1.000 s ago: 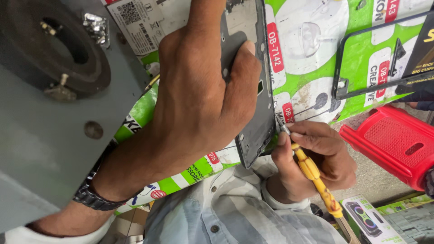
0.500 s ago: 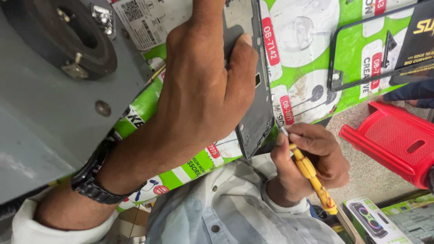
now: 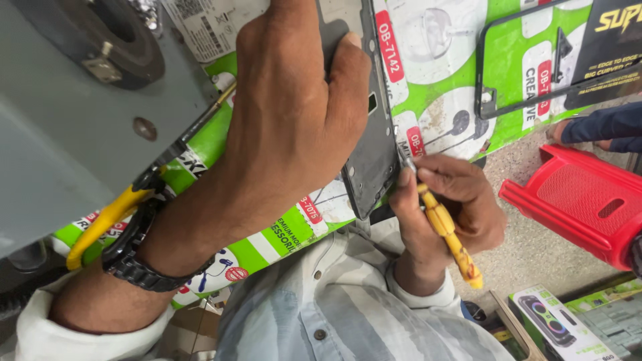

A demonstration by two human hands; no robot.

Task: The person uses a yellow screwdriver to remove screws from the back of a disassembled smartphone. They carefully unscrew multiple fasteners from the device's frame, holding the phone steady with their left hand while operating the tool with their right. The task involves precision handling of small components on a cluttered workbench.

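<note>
1. Two hands are at work in the head view. The left hand [image 3: 294, 127] has its grip closed around a dark phone frame [image 3: 368, 154], held upright on edge over the green-and-white printed table [image 3: 428, 87].
2. The right hand [image 3: 455, 207] has its grip closed on a yellow-handled screwdriver [image 3: 447, 230], whose tip touches the frame's lower right edge.
3. The frame looks stripped: no screen or board shows in it, so much of the taking apart seems done. Whether any screws remain at the driver's tip cannot be told.
4. A second black frame [image 3: 528, 100] lies flat on the table, well apart, and a yellow-handled tool [image 3: 107, 217] rests beside the grey metal machine [image 3: 60, 147].
5. A red plastic stool [image 3: 582, 200] stands on the floor to the right.
</note>
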